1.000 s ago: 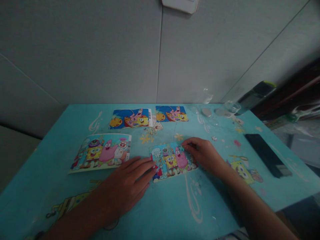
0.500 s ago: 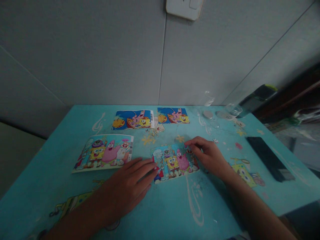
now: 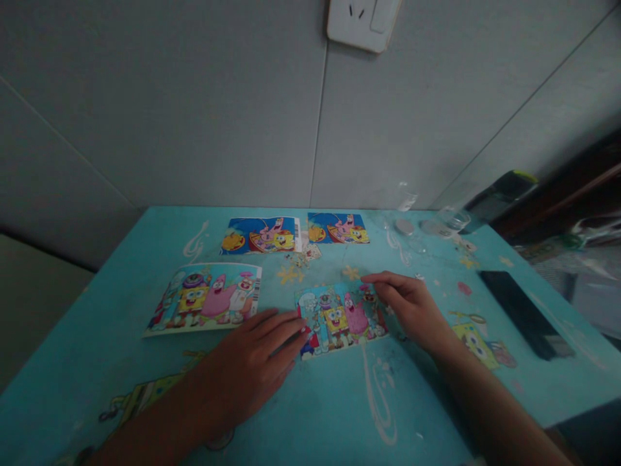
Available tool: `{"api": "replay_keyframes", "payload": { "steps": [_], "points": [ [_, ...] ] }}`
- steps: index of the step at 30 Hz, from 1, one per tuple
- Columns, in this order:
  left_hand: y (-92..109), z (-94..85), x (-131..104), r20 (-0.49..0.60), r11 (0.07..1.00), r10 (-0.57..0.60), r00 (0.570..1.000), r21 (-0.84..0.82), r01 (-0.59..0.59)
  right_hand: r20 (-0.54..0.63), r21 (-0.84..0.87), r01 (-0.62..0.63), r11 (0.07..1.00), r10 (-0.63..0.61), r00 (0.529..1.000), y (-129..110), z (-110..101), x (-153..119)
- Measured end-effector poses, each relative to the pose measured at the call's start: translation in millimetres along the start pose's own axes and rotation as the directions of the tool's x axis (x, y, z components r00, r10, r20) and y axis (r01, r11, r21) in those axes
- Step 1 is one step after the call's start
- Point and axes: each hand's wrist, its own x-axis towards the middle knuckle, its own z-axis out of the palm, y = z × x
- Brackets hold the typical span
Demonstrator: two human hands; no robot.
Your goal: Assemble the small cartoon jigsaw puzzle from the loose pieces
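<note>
A printed cartoon sheet (image 3: pixel 208 301) lies left of the left hand (image 3: pixel 266 346), whose fingers, slightly spread, touch the left edge of a matching jigsaw puzzle (image 3: pixel 334 320), apparently almost whole. The right hand (image 3: pixel 407 307) overhangs the puzzle's upper-right corner; pinch and remaining gaps cannot be told. Worktop (image 3: pixel 320 414) in front offers room, a black flat case (image 3: pixel 521 310) well apart at right.

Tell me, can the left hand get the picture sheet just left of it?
Probably yes: the left hand is close to the picture sheet, and nothing seems to stand between them. It would just have to leave the middle picture first.
</note>
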Motion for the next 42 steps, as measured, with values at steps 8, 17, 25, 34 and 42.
{"api": "replay_keyframes", "payload": {
  "steps": [8,17,25,34,42],
  "points": [
    [-1,4.1,-4,0.013,1.000,-0.013,1.000,-0.012,0.013,-0.028,0.307,-0.091,0.947,0.104,0.994,17,-4,3],
    [0,0.8,-1,-0.018,1.000,-0.005,1.000,-0.007,0.005,0.060,-0.035,-0.199,0.979,0.200,0.978,11,3,0],
    [1,2.1,-1,-0.022,1.000,-0.005,1.000,-0.018,0.005,0.083,-0.264,-0.078,0.961,0.103,0.991,14,7,-1],
    [1,-0.1,0,0.002,1.000,-0.001,1.000,-0.004,0.001,0.086,-0.424,0.147,0.893,-0.122,0.989,20,5,3],
    [1,0.7,-2,0.036,1.000,-0.021,0.999,-0.013,0.021,0.157,-0.444,0.270,0.854,-0.222,0.962,24,5,8]
  ]
}}
